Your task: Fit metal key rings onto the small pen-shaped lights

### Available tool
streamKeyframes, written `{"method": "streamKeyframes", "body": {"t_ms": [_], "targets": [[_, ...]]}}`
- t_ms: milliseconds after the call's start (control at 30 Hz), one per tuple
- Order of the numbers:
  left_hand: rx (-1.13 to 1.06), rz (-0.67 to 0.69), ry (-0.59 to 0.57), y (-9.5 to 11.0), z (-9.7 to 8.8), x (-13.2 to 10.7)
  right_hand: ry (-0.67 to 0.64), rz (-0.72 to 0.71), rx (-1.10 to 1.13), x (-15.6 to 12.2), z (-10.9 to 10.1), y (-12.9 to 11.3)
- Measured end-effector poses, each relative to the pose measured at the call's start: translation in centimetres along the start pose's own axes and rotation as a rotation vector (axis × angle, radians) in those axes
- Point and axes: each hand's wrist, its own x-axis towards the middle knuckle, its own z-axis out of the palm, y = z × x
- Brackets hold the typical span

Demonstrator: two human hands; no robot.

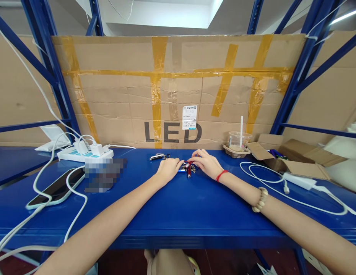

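Observation:
A small cluster of metal keychain tubes with clasps lies on the blue shelf top (178, 214), between my hands. Among them are a red tube (189, 172) standing out at the front and a blue tube (181, 170) at the left. My left hand (168, 170) rests at the cluster's left side, fingers bent and closed; what they grip is hidden. From the right, my right hand (207, 164) reaches over the pile with curled fingers, fingertips at the red pieces. Whatever it pinches is too small to name. A silver tube with a clasp (157, 156) lies apart, behind my left hand.
At left are a white power strip (77, 156) with chargers, a phone (59, 187) and white cables. To the right stand a plastic cup (238, 141) in a carton holder, an open cardboard box (298, 154) and a coiled white cable (309, 204). A taped cardboard panel (117, 103) closes the back.

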Motion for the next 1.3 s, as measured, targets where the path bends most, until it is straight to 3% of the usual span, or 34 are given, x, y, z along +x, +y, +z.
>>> {"method": "streamKeyframes", "body": {"t_ms": [200, 367, 567, 700, 900, 1100, 1300], "targets": [[-0.021, 0.031, 0.026, -0.2, 0.5, 0.1, 0.108, 0.110, 0.023, -0.1, 0.1, 0.1], [-0.110, 0.026, 0.062, -0.4, 0.9, 0.1, -0.019, 0.362, 0.145, -0.3, 0.5, 0.3], [-0.178, -0.023, 0.125, -0.6, 0.8, -0.2, -0.131, 0.502, 0.191, -0.1, 0.3, 0.0], [-0.142, -0.188, 0.216, -1.1, 1.0, 0.0, -0.168, 0.526, 0.193, -0.1, 0.0, -0.4], [-0.012, -0.412, 0.210, -3.6, 0.8, 0.1, -0.196, 0.530, 0.191, 0.0, -0.4, -0.9], [0.106, -0.443, 0.116, -4.8, 0.5, 0.1, -0.193, 0.527, 0.202, 0.0, -0.5, -1.2], [0.111, -0.392, 0.109, -4.6, 0.9, 0.3, -0.178, 0.515, 0.221, 0.1, -0.7, -1.4]]}}
